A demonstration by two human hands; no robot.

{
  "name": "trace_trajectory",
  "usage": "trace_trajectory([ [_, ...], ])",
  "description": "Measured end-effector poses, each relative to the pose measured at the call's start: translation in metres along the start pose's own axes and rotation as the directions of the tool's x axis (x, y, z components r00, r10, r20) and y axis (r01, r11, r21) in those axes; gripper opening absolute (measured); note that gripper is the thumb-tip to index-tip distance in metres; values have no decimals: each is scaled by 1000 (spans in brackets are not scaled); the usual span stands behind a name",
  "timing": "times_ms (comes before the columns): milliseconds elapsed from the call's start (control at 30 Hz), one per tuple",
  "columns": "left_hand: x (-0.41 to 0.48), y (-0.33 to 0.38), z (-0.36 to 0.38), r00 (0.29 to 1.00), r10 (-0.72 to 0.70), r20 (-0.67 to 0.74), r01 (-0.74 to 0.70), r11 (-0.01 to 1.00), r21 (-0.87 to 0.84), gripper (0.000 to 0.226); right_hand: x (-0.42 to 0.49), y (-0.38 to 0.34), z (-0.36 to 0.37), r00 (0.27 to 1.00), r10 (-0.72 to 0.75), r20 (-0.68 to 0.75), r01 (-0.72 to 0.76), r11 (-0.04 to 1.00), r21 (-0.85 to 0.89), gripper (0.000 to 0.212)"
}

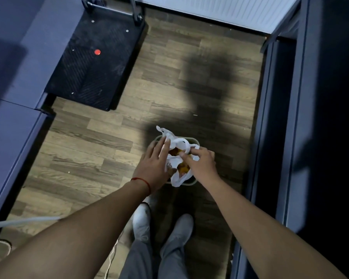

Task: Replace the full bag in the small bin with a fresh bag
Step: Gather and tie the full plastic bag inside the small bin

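Both hands are working the full white bag (177,174) in the small bin (191,183) on the wood floor (101,137), left hand (152,164) open-fingered on its rim, right hand (199,162) pinching a handle loop (186,147); a one-sided lift is risking tearing or spilling the orange scraps.

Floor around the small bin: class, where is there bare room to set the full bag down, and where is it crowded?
Free: wood floor between bin, black mat and left cabinet; also beyond the bin. Crowded: over the white bag, where left hand and right hand meet, and by the shoes.
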State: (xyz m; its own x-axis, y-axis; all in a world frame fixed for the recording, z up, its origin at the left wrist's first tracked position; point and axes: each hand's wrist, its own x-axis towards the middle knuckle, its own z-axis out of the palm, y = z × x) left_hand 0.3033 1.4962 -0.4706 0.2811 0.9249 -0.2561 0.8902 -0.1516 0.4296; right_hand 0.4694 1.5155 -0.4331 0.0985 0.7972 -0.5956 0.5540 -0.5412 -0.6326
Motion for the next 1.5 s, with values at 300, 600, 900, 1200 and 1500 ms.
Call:
trace_trajectory([
  [300,34,14,19,995,99,16,-94,977,-192,66,7,12,5,998,-58,3,58,998,5,28],
  [600,46,18,26,983,-169,77,178,976,-123,24,5,33,2,982,-181,-61,172,976,-131,34],
  [900,50,21,50,960,24,280,34,979,-200,77,8,45,-3,940,-342,-13,323,901,-290,37],
  [1200,57,10,73,998,-50,42,58,976,-208,56,25,49,-10,725,-688,-39,561,622,-547,36],
  [1500,49,-2,73,995,-62,78,85,936,-342,51,51,59,-5,828,-549,117,436,499,-749,33],
])
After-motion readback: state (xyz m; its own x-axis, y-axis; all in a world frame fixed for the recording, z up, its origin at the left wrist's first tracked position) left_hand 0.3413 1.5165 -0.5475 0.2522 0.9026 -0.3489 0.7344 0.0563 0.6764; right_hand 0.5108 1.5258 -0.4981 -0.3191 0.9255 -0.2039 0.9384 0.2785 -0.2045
